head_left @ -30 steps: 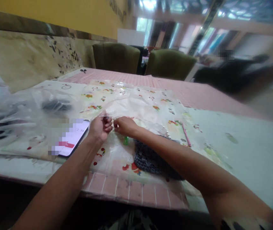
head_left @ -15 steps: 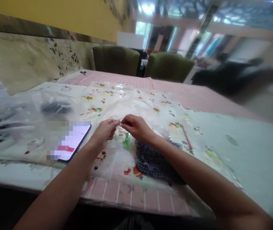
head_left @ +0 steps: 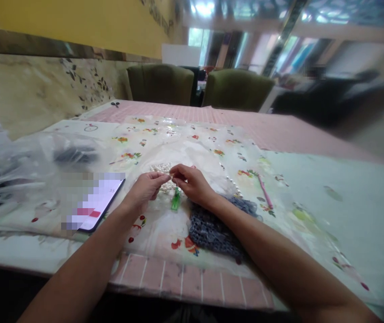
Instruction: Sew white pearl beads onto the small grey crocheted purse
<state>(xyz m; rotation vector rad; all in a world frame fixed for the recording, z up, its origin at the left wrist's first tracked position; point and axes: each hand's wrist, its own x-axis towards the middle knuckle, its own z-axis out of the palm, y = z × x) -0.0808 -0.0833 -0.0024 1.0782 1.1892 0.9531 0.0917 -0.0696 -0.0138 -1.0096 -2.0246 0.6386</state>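
White beads (head_left: 161,168) lie piled on the desk (head_left: 286,132), just past the left hand (head_left: 144,188). Its fingers press together; I can't tell if the right hand (head_left: 197,185) pinches anything with its bent fingers.

Most room: right side of counter (head_left: 313,193), pale cover open beyond pink crochet hook (head_left: 264,190); only hook to clear. Far pink strip passable too, up to green chair backs (head_left: 237,87). Left side blocked: plastic bag (head_left: 40,157) bulges up, smartphone (head_left: 106,197) flat between it and left forearm (head_left: 94,251). Middle tight: left grip (head_left: 146,186) and right grip (head_left: 194,185) nearly meet, pearl beads (head_left: 160,168) just beyond, green plastic piece (head_left: 176,199) just below. Gray-blue crochet piece (head_left: 212,231) crowds right forearm (head_left: 262,242). Narrow near-side lane between forearms, left of crochet.
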